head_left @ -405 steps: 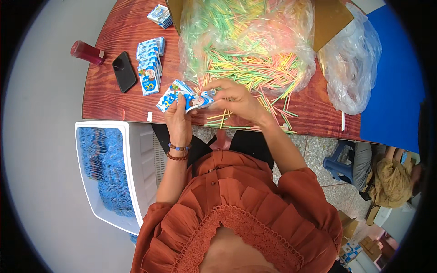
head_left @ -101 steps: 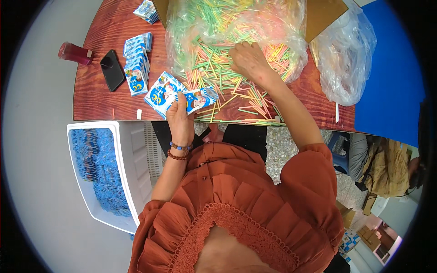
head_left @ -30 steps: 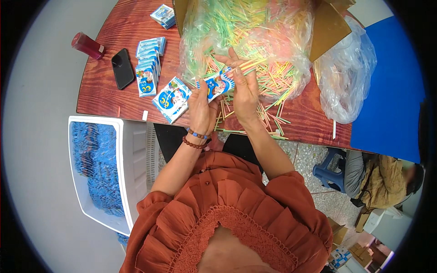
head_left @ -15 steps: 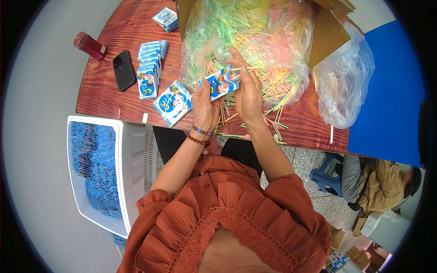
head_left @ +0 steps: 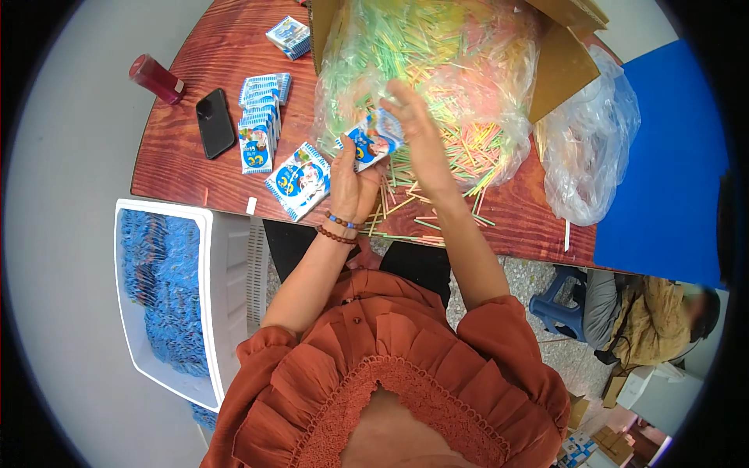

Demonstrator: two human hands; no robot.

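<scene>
In the middle of the frame, the left hand [head_left: 355, 186] pinches a flat blue-and-white printed plastic packet [head_left: 373, 142] between thumb and fingers, its upper end tilted right. The right hand [head_left: 427, 144] is at that end, blurred; I cannot tell whether its fingers pinch the film or stand apart from it.

The slick film could slip if the left pinch loosens, or crease and tear if the right fingers pull hard. Loose thin pastel straw-like sticks [head_left: 485, 139] lie just beyond the hands, so a sweeping wrist could scatter them. Those by the near edge of the dark red wood-grain surface [head_left: 187, 168] could roll off toward the lap.

A second, larger-looking blue-and-white packet [head_left: 300, 181] lies close to that edge, just left of the left wrist, where an elbow swing could shift it. The clear plastic bag [head_left: 331, 117] crowds upper centre; the roomier stretch is at left, below the black rectangular phone [head_left: 215, 123].
</scene>
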